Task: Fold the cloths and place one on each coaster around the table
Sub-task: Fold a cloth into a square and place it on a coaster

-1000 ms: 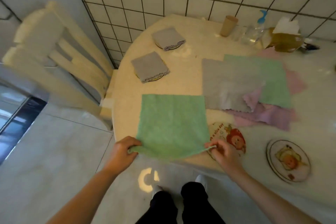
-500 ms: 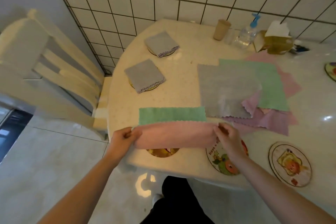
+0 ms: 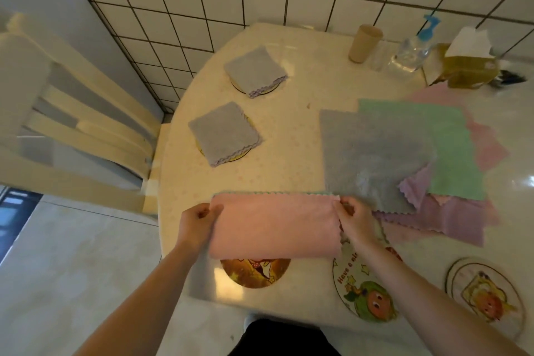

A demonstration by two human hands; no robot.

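Cloths: two grey ones lie folded, one (image 3: 256,70) on a far coaster, one (image 3: 224,133) on the coaster nearer the chair (image 3: 72,124). A loose pile (image 3: 410,153) of grey, green, pink and purple sheets sits mid-table. Three picture coasters (image 3: 255,270) (image 3: 362,295) (image 3: 485,296) show along the near edge. The left hand (image 3: 199,224) and right hand (image 3: 354,218) each pinch an end of the pink-and-green cloth (image 3: 274,225), doubled over in front of the person, both arms reaching forward.
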